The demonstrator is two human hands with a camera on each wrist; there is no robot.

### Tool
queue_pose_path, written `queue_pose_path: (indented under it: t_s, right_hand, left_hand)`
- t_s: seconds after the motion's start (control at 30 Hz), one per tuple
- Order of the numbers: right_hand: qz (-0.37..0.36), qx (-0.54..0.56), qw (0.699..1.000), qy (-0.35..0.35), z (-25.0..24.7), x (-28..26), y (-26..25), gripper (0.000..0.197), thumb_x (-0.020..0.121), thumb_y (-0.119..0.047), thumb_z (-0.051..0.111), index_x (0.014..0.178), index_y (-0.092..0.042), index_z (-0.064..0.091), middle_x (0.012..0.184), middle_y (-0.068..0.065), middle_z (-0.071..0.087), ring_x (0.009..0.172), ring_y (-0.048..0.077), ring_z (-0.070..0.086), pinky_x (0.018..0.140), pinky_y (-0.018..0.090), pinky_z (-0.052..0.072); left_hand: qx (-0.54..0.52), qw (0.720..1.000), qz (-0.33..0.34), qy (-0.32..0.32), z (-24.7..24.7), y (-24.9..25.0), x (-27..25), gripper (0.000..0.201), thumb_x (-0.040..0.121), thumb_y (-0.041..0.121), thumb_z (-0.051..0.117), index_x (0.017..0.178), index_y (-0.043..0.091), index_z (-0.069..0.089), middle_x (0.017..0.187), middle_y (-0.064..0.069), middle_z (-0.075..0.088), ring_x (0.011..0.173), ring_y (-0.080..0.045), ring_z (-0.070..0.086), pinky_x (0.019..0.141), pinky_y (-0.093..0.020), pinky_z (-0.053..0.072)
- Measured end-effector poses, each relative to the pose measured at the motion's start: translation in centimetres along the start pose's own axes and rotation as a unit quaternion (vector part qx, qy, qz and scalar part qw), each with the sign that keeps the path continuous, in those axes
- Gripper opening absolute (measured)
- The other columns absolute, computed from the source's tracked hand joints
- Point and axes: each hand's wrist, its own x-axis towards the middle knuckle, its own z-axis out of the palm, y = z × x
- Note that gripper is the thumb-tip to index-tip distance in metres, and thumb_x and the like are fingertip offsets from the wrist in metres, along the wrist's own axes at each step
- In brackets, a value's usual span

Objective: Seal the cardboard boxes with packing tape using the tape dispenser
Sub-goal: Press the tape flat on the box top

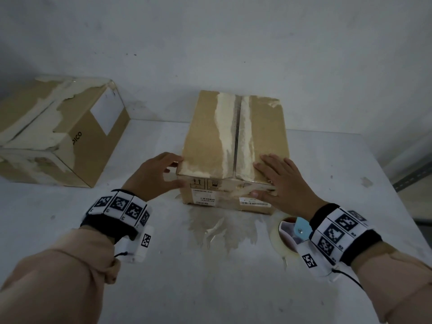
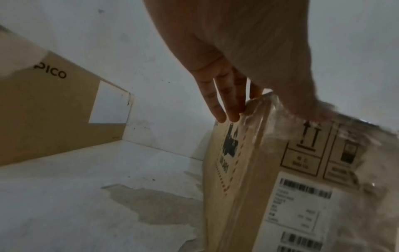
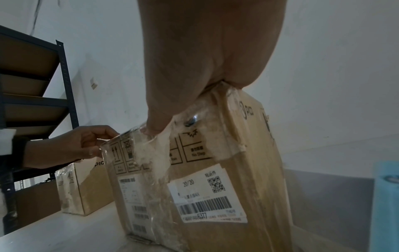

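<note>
1. Head view: the nearer cardboard box (image 1: 233, 148) is being steadied on the white table (image 1: 187, 288) by both hands, probably so that its top flaps are kept closed and squared for taping.
2. The left hand (image 1: 154, 176) is being held against the box's near-left top corner; its fingers (image 2: 226, 102) are lying nearly straight along the left side panel with the thumb on the front face, so the corner is being cupped rather than gripped.
3. The right hand (image 1: 278, 181) is being laid flat on the top flap at the near-right corner, its fingers (image 1: 268, 164) spread and straight, the thumb wrapped down onto the front face; nothing is being clasped, only pressed.
4. The centre seam (image 1: 237, 136) is lying open to view just left of the right fingers, flanked by pale torn strips where the paper surface is missing; no fresh tape is being seen across it, so sealing is judged not yet begun.
5. The tape dispenser (image 1: 292, 235), with its blue part and clear roll, is lying on the table behind the right wrist, near enough to be reached readily.
6. A second box marked PICO (image 1: 58, 132) is sitting well beyond the left fingers, against the wall (image 1: 233, 43).
7. A dark shelving unit (image 3: 32, 85) is being shown in the right wrist view.
</note>
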Motion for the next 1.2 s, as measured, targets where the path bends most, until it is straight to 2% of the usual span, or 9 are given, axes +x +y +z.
queue_pose_path:
  t_s: [0.23, 0.43, 0.57, 0.7, 0.83, 0.93, 1.0, 1.13, 1.2]
  right_hand:
    - [-0.011, -0.017, 1.000, 0.009, 0.3, 0.1, 0.2, 0.101, 0.069, -0.084, 0.005, 0.140, -0.018, 0.033, 0.150, 0.007, 0.028, 0.141, 0.025, 0.017, 0.111, 0.036, 0.002]
    - [-0.012, -0.032, 0.999, -0.003, -0.1, 0.1, -0.1, 0.095, 0.075, -0.079, 0.006, 0.137, -0.014, 0.038, 0.147, 0.010, 0.034, 0.138, 0.029, 0.026, 0.110, 0.032, 0.008]
    - [0.012, -0.059, 0.998, -0.014, -0.3, 0.2, -0.6, 0.072, 0.093, -0.058, 0.009, 0.124, -0.009, 0.051, 0.129, 0.016, 0.055, 0.118, 0.036, 0.052, 0.098, 0.036, 0.022]
    - [0.013, -0.099, 0.994, -0.043, -0.1, 0.2, -0.3, 0.059, 0.096, -0.052, 0.007, 0.131, -0.016, 0.038, 0.131, 0.016, 0.054, 0.116, 0.035, 0.053, 0.097, 0.043, 0.036]
    - [0.012, -0.109, 0.992, -0.067, -0.7, 0.2, -0.5, 0.074, 0.092, -0.059, 0.000, 0.135, -0.012, 0.039, 0.137, 0.015, 0.048, 0.123, 0.036, 0.048, 0.102, 0.042, 0.030]
    - [0.011, -0.091, 0.994, -0.065, -1.3, 0.7, -2.1, 0.086, 0.082, -0.072, 0.009, 0.146, -0.014, 0.013, 0.156, 0.007, 0.011, 0.142, 0.025, 0.011, 0.114, 0.039, 0.011]
    - [0.008, -0.061, 0.996, -0.069, -0.8, 1.3, -4.0, 0.091, 0.077, -0.072, 0.004, 0.146, -0.013, 0.010, 0.156, 0.007, 0.008, 0.143, 0.022, 0.008, 0.114, 0.039, 0.007]
    - [0.023, -0.077, 0.996, -0.030, 0.4, 1.8, -5.7, 0.071, 0.090, -0.055, 0.019, 0.130, -0.004, 0.048, 0.137, 0.012, 0.049, 0.123, 0.026, 0.050, 0.098, 0.047, 0.041]
    - [0.005, -0.098, 0.995, -0.025, 0.4, 1.4, -5.3, 0.068, 0.091, -0.048, 0.038, 0.142, -0.006, 0.025, 0.151, 0.011, 0.025, 0.138, 0.023, 0.028, 0.111, 0.041, 0.023]
  left_hand:
    - [-0.010, 1.000, -0.014, 0.015, 1.0, -0.2, 0.2, 0.053, 0.076, 0.024, 0.072, 0.119, 0.004, 0.050, 0.119, -0.009, 0.055, 0.097, -0.019, 0.058, 0.082, -0.027, 0.047]
    - [0.047, 0.999, 0.013, -0.014, 1.0, -0.2, -0.3, 0.084, 0.064, 0.042, 0.078, 0.129, 0.006, 0.040, 0.132, -0.011, 0.043, 0.113, -0.024, 0.051, 0.093, -0.042, 0.049]
    - [0.136, 0.987, 0.089, -0.004, 1.7, 1.4, 0.3, 0.082, 0.083, 0.069, 0.027, 0.145, 0.016, 0.022, 0.154, -0.007, 0.017, 0.137, -0.022, 0.024, 0.101, -0.041, 0.034]
    - [0.244, 0.958, 0.145, -0.046, 2.5, 1.4, 1.1, 0.053, 0.090, 0.049, 0.029, 0.131, 0.016, 0.037, 0.133, -0.008, 0.056, 0.121, -0.031, 0.053, 0.081, -0.046, 0.054]
    - [0.317, 0.938, 0.140, -0.033, 2.1, 1.8, 0.6, 0.052, 0.082, 0.047, 0.035, 0.126, 0.021, 0.044, 0.125, -0.002, 0.063, 0.111, -0.022, 0.063, 0.086, -0.057, 0.046]
    - [0.337, 0.928, 0.157, -0.026, 2.6, 3.6, 1.0, 0.055, 0.090, 0.052, 0.027, 0.120, 0.018, 0.059, 0.122, -0.003, 0.064, 0.108, -0.020, 0.064, 0.089, -0.067, 0.038]
    - [0.337, 0.925, 0.172, -0.024, 4.1, 5.2, 1.2, 0.057, 0.093, 0.050, 0.022, 0.122, 0.017, 0.058, 0.126, -0.003, 0.062, 0.112, -0.019, 0.062, 0.089, -0.064, 0.041]
    - [0.295, 0.943, 0.152, -0.021, 6.4, 6.0, 1.0, 0.049, 0.087, 0.036, 0.032, 0.130, 0.013, 0.038, 0.131, -0.003, 0.058, 0.117, -0.016, 0.058, 0.091, -0.045, 0.048]
    - [0.288, 0.946, 0.150, -0.011, 6.6, 5.7, 0.9, 0.047, 0.088, 0.032, 0.031, 0.131, 0.014, 0.038, 0.130, -0.001, 0.059, 0.117, -0.015, 0.058, 0.093, -0.042, 0.047]
